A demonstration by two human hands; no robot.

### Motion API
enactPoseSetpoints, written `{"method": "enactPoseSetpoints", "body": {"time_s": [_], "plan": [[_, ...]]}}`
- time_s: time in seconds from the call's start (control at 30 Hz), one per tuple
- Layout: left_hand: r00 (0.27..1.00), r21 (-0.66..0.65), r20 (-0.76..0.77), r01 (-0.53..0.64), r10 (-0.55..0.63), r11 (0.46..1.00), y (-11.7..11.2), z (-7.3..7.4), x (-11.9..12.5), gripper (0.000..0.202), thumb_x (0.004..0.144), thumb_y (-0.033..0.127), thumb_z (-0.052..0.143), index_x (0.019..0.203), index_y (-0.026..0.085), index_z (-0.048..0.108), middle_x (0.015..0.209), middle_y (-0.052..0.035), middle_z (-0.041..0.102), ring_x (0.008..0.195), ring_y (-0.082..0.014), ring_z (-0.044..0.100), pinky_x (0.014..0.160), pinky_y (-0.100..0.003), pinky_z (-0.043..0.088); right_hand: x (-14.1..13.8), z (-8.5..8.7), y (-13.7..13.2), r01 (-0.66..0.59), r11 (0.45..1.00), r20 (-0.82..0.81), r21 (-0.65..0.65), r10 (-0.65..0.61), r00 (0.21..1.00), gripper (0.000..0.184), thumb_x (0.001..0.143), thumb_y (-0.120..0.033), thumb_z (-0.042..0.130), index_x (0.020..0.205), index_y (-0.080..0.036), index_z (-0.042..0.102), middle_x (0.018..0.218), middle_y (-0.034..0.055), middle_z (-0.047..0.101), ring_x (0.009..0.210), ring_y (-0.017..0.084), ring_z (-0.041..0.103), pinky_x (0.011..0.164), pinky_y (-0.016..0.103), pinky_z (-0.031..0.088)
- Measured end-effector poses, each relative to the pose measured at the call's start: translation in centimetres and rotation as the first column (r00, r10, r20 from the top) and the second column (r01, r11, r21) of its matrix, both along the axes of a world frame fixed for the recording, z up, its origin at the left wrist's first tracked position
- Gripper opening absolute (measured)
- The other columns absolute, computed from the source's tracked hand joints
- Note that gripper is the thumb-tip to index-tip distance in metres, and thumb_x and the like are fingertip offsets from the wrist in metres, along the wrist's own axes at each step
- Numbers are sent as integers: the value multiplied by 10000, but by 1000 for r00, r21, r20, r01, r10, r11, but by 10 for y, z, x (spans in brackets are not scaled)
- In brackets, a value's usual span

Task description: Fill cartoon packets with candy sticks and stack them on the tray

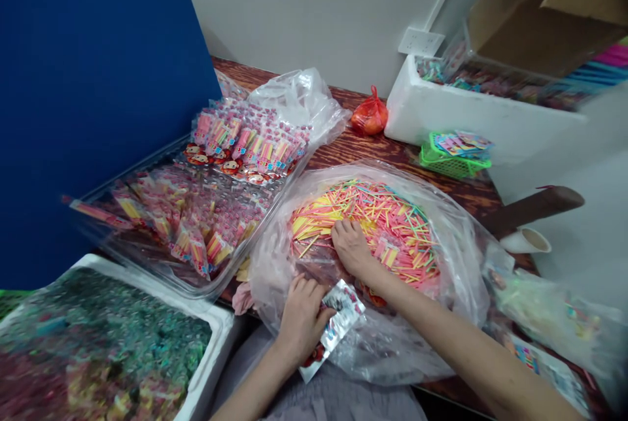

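Note:
A big clear plastic bag (456, 257) lies open on the wooden table, full of thin coloured sticks (387, 212) in pink, yellow and green. My right hand (350, 246) reaches into the bag with its fingers curled down into the sticks, grasping some of them. My left hand (300, 318) rests at the bag's near edge and pinches a small clear printed packet (341, 319) that sticks out to the right.
A clear tray (147, 257) of filled packets sits to the left, with a white foam box (216, 329) in front of it. Farther back are a blue panel (93, 68), an orange bag (369, 117), a green basket (454, 159) and a white box (471, 114).

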State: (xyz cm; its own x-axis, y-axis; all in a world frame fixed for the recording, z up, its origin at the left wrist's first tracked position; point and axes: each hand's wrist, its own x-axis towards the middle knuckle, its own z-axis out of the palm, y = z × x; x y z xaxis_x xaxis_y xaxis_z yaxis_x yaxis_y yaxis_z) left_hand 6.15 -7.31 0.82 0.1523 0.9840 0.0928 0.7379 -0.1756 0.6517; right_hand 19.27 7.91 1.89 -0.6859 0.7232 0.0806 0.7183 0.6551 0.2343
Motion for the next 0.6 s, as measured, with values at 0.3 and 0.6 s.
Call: {"method": "enactPoseSetpoints", "body": {"time_s": [0.3,0.6], "plan": [[999,-10,-39,4,-4,1000,1,3,1,223,821,266,681,1032,228,621,928,-32,627,956,-241,566,1050,-496,335,0,10,7,35,998,-315,-49,-48,948,197,933,-138,402,918,-184,594,957,108,651,1019,259,505,1027,438,261],[995,-49,-101,15,-20,999,4,23,6,273,855,274,639,1116,214,588,1019,-53,626,1014,-248,556,1052,-491,325,-2,24,29,-321,499,-579,-805,-779,241,158,839,-311,543,737,-217,468,637,-33,599,503,131,573,509,249,430]]}}
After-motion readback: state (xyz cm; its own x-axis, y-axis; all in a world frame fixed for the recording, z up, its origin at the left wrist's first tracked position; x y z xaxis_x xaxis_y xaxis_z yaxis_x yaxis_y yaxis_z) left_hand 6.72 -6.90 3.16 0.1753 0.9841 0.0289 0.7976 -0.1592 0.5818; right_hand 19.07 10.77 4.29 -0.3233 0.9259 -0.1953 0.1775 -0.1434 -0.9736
